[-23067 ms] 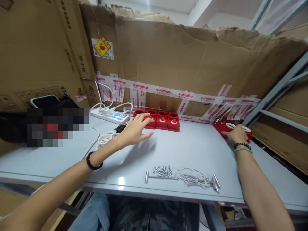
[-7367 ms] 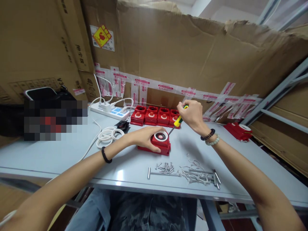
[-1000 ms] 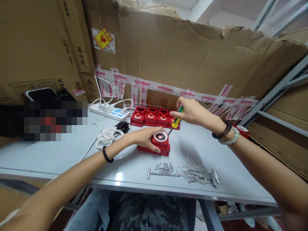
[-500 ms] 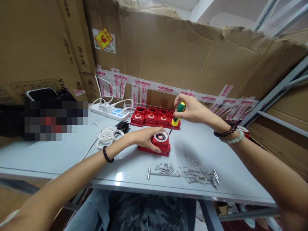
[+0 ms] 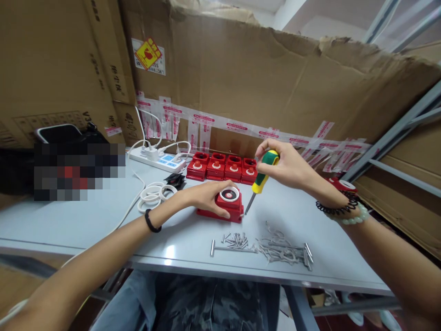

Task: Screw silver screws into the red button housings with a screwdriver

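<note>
Left hand [image 5: 208, 202] clamps the red unit [image 5: 236, 214], seated under its fingers mid-table [image 5: 303, 214]. Right hand [image 5: 287, 165] grips a screwdriver [image 5: 259, 185], tip down just beside the unit's right end; contact cannot be told. Loose screws [image 5: 237, 240] lie between unit and front edge. Toward the back edge stand four red housings [image 5: 216, 172]; left of them, a power strip [image 5: 166, 164] carries white plugs [image 5: 149, 153].

Above and left of the lap's dark camouflage cloth [image 5: 220, 303], the left hand [image 5: 210, 198] is wearing a black wristband [image 5: 151, 221]; above and right, the right hand [image 5: 287, 165] is wearing a coiled black hair tie [image 5: 338, 211] and pale green bead bracelet [image 5: 354, 219]; just left, blue denim [image 5: 136, 299] is covering a leg
</note>
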Demonstrator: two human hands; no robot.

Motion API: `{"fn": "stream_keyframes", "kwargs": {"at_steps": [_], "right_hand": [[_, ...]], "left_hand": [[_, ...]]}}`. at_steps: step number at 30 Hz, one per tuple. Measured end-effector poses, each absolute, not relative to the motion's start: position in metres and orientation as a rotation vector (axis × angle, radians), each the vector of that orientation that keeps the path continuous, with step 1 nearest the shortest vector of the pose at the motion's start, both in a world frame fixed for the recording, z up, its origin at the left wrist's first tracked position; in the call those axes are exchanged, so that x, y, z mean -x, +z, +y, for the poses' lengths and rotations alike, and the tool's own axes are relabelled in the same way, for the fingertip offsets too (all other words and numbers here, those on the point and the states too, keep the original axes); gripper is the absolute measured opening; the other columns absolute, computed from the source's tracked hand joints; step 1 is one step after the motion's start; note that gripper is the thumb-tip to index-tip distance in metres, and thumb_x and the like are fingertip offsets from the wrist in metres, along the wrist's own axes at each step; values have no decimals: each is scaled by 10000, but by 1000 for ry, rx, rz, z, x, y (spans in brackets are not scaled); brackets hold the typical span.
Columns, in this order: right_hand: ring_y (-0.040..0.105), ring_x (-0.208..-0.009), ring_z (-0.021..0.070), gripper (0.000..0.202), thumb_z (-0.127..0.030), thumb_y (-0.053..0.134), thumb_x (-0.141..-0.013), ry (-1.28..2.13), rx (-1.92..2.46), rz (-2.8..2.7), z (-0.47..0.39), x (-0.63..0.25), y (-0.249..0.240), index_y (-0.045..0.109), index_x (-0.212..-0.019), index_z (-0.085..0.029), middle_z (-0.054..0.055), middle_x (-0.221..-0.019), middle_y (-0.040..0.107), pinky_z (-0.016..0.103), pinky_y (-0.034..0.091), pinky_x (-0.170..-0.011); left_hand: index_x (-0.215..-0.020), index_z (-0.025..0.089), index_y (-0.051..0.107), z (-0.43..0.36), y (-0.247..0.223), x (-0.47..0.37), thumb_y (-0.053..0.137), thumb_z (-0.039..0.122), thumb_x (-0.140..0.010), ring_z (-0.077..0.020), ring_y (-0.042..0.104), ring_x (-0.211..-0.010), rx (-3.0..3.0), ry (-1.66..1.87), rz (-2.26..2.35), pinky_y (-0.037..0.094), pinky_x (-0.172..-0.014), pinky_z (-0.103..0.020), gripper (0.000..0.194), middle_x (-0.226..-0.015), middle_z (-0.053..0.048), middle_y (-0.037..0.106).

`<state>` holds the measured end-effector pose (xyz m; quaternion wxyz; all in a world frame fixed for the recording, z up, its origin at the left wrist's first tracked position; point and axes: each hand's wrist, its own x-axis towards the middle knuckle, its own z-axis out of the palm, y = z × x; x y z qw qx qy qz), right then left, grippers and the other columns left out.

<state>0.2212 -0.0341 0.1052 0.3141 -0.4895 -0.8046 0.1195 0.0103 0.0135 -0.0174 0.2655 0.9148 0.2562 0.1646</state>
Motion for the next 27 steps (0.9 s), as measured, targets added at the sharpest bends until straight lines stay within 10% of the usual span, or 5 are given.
{"fn": "stream_keyframes", "kwargs": {"at_steps": [5,11,27], "right_hand": [[520,-607,119,179,-188,582,-652,358,1257,-2154,-46,-216,98,514,-818,-180,11,-738,594,278,419,-550],[509,-595,115,191,-180,568,-655,349,1227,-2152,-51,-213,95,497,-832,-191,-14,-707,569,274,411,-544],[528,-611,120,230,-140,556,-648,471,1254,-2163,-52,-216,84,489,-860,-197,-17,-717,593,270,434,-565]], "left_hand": [[-1384,266,282,6,-11,-7,716,580,-647,-305,458,-1188,-2582,625,744,339,-973,-441,911,-1351,-108,459],[-924,248,658,-27,1,-18,640,590,-740,-287,438,-1131,-2907,765,629,290,-942,-428,389,-1137,-62,539],[-752,194,656,-41,-16,-33,604,377,-807,-270,457,-1011,-3069,614,569,311,-848,-398,198,-1012,-80,535]]}}
